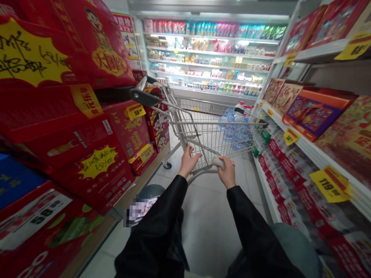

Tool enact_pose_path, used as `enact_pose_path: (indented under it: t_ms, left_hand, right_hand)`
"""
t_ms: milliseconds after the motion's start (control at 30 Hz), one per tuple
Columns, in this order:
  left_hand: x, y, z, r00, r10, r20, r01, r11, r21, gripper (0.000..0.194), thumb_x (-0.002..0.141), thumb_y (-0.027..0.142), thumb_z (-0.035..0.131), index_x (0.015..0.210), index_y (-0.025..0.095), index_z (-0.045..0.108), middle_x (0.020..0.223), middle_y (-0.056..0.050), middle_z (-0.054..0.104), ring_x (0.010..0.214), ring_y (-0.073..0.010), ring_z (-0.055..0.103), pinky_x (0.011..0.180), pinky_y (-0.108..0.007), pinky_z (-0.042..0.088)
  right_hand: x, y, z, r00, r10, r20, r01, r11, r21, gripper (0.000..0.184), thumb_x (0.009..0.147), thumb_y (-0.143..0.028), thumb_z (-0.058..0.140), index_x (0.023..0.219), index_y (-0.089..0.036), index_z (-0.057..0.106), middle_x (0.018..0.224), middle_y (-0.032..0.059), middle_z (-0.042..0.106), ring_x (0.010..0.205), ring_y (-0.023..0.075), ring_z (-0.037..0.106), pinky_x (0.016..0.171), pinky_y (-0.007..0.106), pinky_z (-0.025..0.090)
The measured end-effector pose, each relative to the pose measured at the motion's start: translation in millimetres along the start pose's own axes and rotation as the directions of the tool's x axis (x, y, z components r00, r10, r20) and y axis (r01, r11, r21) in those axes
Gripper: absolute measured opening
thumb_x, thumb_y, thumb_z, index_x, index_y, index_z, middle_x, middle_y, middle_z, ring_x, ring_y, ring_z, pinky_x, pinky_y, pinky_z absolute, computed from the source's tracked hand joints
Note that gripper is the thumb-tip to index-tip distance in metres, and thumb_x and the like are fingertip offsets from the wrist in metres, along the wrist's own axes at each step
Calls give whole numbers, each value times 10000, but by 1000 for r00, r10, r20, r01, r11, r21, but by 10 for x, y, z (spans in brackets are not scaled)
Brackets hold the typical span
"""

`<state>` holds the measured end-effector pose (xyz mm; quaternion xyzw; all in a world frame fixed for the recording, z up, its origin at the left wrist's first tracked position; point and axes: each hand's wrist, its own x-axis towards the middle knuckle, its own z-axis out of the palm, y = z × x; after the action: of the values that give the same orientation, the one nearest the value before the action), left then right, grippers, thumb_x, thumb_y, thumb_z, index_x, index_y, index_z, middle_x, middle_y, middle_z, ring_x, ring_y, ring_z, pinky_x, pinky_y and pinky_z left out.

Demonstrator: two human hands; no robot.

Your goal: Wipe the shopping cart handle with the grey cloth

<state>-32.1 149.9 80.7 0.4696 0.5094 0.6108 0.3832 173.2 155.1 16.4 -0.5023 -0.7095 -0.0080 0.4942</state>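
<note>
A metal wire shopping cart (204, 129) stands crosswise in front of me, its dark-ended handle (146, 98) to the left. My left hand (189, 161) is at the near side of its frame, fingers curled on the metal and thumb stretched to the right. My right hand (226, 170) is closed around a light grey rounded part (218, 162) of the cart, next to a curved tube. Its wrist wears a beaded bracelet. One cart wheel (167, 165) shows on the floor at the left.
Stacked red gift boxes (92, 151) with price signs line the left. On the right, shelves (299, 140) hold boxes and packed bottles. A lit refrigerated display (207, 54) spans the back. Bundled water bottles (235, 124) appear behind the cart's wires. Round grey-green shapes (297, 254) flank my legs.
</note>
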Motion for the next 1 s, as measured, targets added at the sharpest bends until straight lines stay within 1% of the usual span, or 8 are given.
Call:
enact_pose_path:
  t_ms: [133, 300, 467, 600, 733, 833, 900, 1000]
  left_hand:
    - [-18, 52, 101, 1000, -21, 20, 21, 1000, -19, 910, 725, 217, 817, 1532, 227, 398, 1601, -185, 407, 1335, -319, 609, 999, -378, 554]
    - [-9, 107, 143, 992, -91, 88, 94, 995, -31, 1029, 740, 224, 792, 1613, 154, 252, 1555, -249, 470, 1348, -326, 596, 868, -330, 581]
    - [44, 112, 205, 981, -121, 151, 127, 991, -33, 1020, 724, 246, 799, 1612, 189, 301, 1599, -216, 438, 1263, -302, 641, 780, -294, 584]
    - [21, 67, 399, 978, -119, 171, 124, 992, -23, 1044, 685, 262, 830, 1604, 251, 336, 1700, -176, 257, 1106, -251, 692, 802, -313, 600]
    - [-147, 32, 663, 962, -122, 245, 135, 990, -37, 1153, 674, 239, 842, 1643, 276, 219, 1720, -193, 169, 1080, -231, 709, 893, -349, 598]
    - [-370, 94, 791, 927, -134, 350, 164, 985, -57, 1164, 663, 217, 852, 1643, 252, 223, 1677, -211, 293, 1082, -248, 728, 835, -323, 607]
    - [-524, 199, 787, 888, -109, 446, 158, 985, -74, 1057, 650, 202, 854, 1589, 225, 370, 1594, -210, 449, 1053, -272, 745, 745, -312, 613]
    - [-666, 429, 572, 888, 51, 457, -1, 994, -109, 569, 689, 209, 808, 1246, 155, 702, 1269, -190, 721, 898, -288, 768, 674, -362, 617]
  right_hand:
    - [-79, -118, -199, 994, 32, -100, -28, 999, 40, 375, 777, -151, 543, 1134, -196, 650, 1147, 105, 724, 1089, 274, 616, 1004, 454, 459]
    - [-73, -277, -373, 988, 44, -148, -33, 997, 73, 352, 797, -174, 579, 1139, -211, 654, 1165, 97, 725, 1107, 270, 618, 1018, 453, 467]
    - [-102, -359, -487, 986, 45, -160, -31, 995, 94, 334, 812, -198, 596, 1141, -220, 652, 1171, 93, 726, 1110, 268, 627, 1030, 468, 471]
    - [-160, -399, -620, 980, 51, -191, -33, 995, 95, 321, 821, -209, 614, 1140, -222, 653, 1163, 90, 729, 1107, 272, 636, 1032, 488, 478]
    - [-161, -523, -788, 964, 75, -255, -50, 993, 103, 325, 840, -237, 646, 1164, -220, 651, 1173, 97, 716, 1125, 266, 638, 1041, 488, 491]
    - [-112, -701, -928, 924, 136, -358, -82, 983, 163, 378, 845, -281, 694, 1215, -221, 645, 1200, 97, 695, 1129, 256, 646, 1024, 473, 522]
    - [-66, -846, -1056, 880, 181, -440, -87, 970, 226, 440, 832, -314, 738, 1250, -218, 636, 1227, 101, 682, 1132, 258, 657, 1003, 468, 544]
    - [1, -1100, -1353, 806, 195, -559, -27, 955, 295, 513, 804, -331, 792, 1271, -197, 631, 1239, 113, 670, 1116, 262, 678, 969, 465, 575]
